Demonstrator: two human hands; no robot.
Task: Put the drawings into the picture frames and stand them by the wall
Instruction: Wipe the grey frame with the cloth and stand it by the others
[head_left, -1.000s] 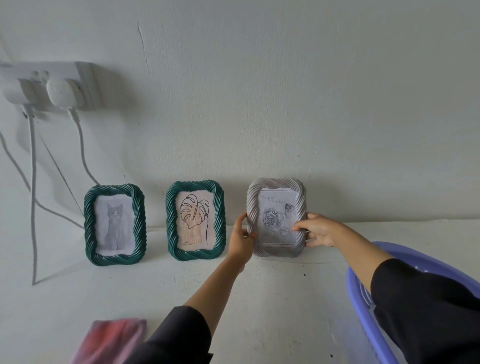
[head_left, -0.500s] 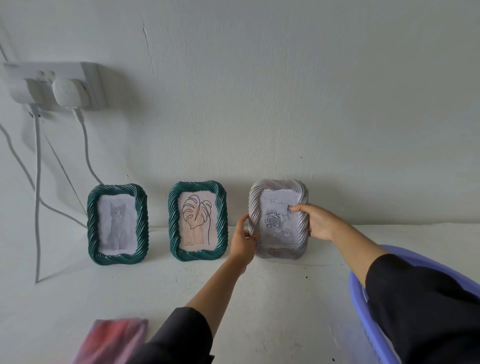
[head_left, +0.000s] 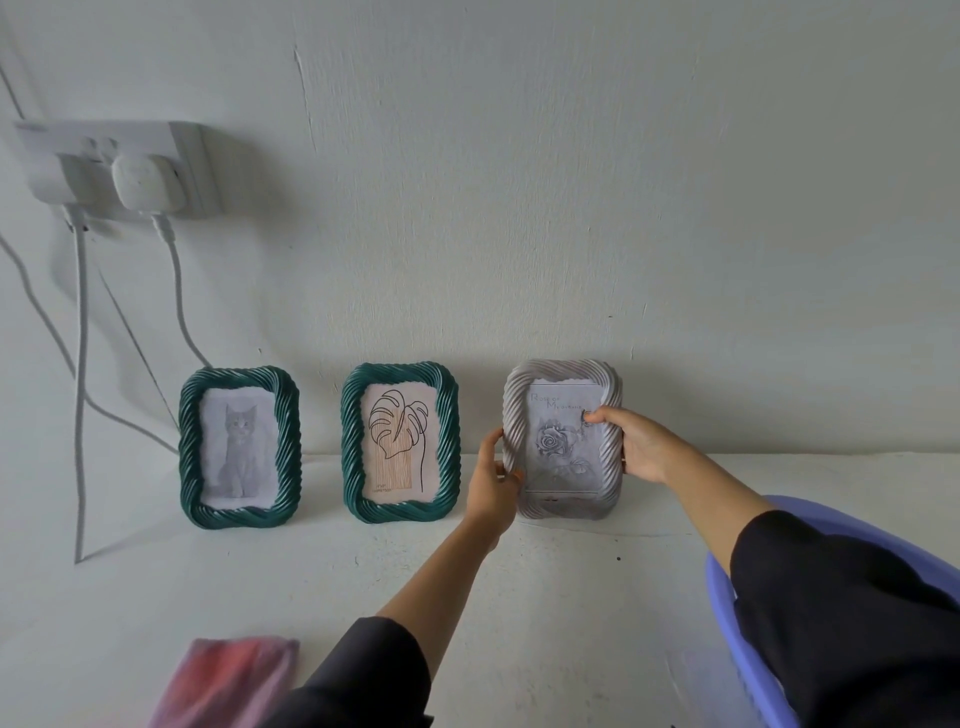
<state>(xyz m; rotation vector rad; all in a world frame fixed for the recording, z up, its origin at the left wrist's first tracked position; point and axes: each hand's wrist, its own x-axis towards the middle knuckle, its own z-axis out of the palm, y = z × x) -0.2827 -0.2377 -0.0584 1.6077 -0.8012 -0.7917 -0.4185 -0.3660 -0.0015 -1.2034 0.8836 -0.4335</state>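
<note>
Head view: the purple basket is cut off by the right edge and partly covered by your sleeve, and the pink cloth runs off the bottom. The lettering on the rose drawing is too faint to read. Your left hand curls round the grey frame's left side. Your right hand grips its right side, thumb on the drawing. The frame stands between your hands at the counter's back edge by the wall, right of two green frames.

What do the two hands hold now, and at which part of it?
The grey frame: the left hand grips its left edge, the right hand grips its right edge.
</note>
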